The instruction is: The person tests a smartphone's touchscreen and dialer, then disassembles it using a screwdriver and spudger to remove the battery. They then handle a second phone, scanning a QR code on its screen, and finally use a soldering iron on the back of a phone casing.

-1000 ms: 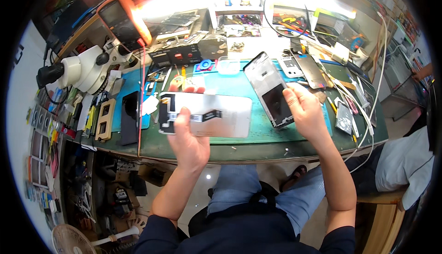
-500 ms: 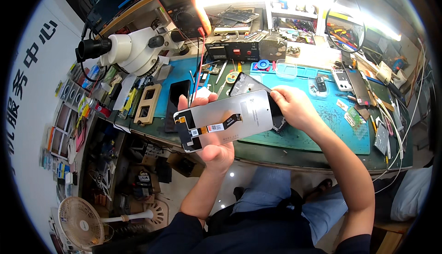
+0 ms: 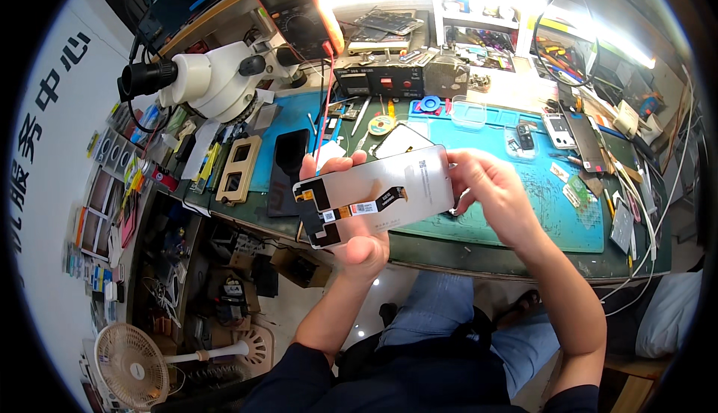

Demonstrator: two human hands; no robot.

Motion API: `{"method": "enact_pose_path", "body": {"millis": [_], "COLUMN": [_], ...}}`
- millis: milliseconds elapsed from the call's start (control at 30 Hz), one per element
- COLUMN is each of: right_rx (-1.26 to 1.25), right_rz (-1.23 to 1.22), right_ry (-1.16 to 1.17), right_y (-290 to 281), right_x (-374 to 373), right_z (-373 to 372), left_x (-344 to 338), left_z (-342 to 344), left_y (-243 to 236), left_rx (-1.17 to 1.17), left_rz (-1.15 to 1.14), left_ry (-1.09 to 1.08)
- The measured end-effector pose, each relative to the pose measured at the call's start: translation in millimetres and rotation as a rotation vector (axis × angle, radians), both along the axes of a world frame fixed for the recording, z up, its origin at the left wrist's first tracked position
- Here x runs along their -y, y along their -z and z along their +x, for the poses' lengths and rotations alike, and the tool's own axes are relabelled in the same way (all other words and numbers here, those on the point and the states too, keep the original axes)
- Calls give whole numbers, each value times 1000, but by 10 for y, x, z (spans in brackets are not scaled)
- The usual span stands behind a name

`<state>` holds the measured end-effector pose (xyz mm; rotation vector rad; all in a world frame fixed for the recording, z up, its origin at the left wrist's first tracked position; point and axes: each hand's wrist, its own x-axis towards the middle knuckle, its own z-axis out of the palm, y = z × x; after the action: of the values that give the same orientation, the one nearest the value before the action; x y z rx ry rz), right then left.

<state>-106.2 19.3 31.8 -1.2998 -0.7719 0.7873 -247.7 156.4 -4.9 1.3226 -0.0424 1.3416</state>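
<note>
My left hand (image 3: 357, 252) holds a phone screen (image 3: 419, 185) from below, thumb at its near edge and fingertips past the far edge. The screen's silver back faces up, with a black and white ribbon cable (image 3: 366, 208) across it and black patches at its left end. Behind it a phone housing (image 3: 402, 141) shows a pale face with a dark rim; most of it is hidden by the screen. My right hand (image 3: 490, 188) is bent round the housing's right end, close to the screen's edge; its grip is partly hidden.
A dark phone (image 3: 290, 162) lies left on the blue mat (image 3: 523, 222). A microscope (image 3: 206, 80), an orange multimeter (image 3: 295, 9) and a black power unit (image 3: 381, 81) stand behind. Clear plastic boxes (image 3: 469, 112), a circuit board (image 3: 580, 188) and cables lie right.
The screen has shifted slightly right in my left hand. Behind it, the housing's visible face has turned from dark to pale. My right hand has moved a little right, its fingers more bent.
</note>
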Motion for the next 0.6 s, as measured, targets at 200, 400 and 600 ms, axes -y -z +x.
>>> {"method": "enact_pose_path", "body": {"millis": [200,400,600], "right_rx": [-156,-228,-81], "right_rz": [38,94,127], "right_ry": [-111,-5,258], "right_y": [-29,-27,-31], "right_x": [66,191,403], "right_z": [-190,-162,86], "left_x": [117,124,112], "left_z": [93,135,-92], "left_y": [-8,-14,-70], "left_rx": [-22,-13,-271], "left_rz": [3,-104,-227], "left_ry": [16,224,546]}}
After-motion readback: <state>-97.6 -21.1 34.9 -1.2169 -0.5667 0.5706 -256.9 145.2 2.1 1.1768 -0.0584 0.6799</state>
